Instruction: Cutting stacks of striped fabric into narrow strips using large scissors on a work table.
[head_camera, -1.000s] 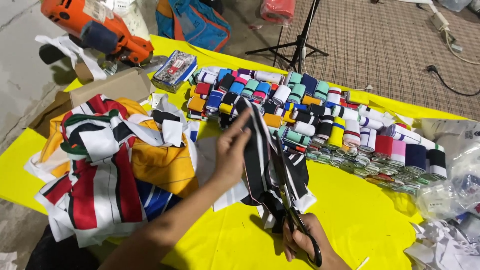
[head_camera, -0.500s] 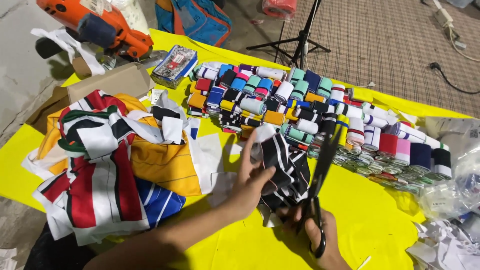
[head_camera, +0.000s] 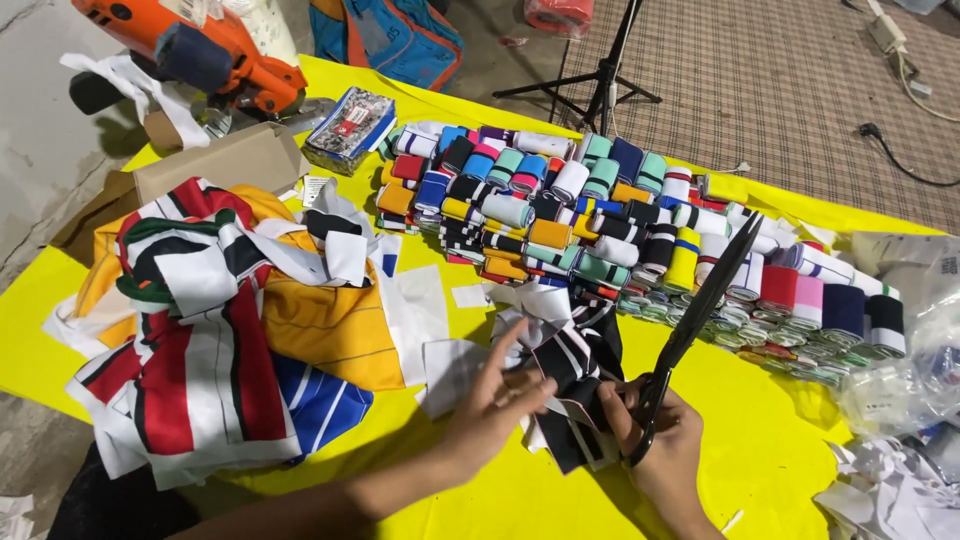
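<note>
Lower centre of the frame: the left hand (head_camera: 497, 398) lies on a black-and-white striped fabric piece (head_camera: 566, 375), fingers spread and pressing it down on the yellow table cover (head_camera: 780, 450); thumb and forefinger appear to pinch a white edge of the piece. The right hand (head_camera: 665, 450), just right of it, is closed through the handles of a pair of black scissors (head_camera: 695, 320). The blades are together and point up and to the right, over the rows of fabric rolls. The heel of the right hand touches the lower edge of the striped piece.

Centre and right of the frame: many small rolled fabric bands (head_camera: 600, 215) in mixed colours, packed in rows on the cover. Left of the frame: a heap of striped garments (head_camera: 215, 330) in red, white, black, orange and blue, partly overlaying a brown cardboard box (head_camera: 215, 160). Upper left: an orange power tool (head_camera: 200, 45); beside it, a small printed packet (head_camera: 350, 125). Upper centre: black tripod legs (head_camera: 605, 80) on a checked mat (head_camera: 770, 80). Right edge: clear plastic bags (head_camera: 915, 340) and white scraps (head_camera: 890, 485).
</note>
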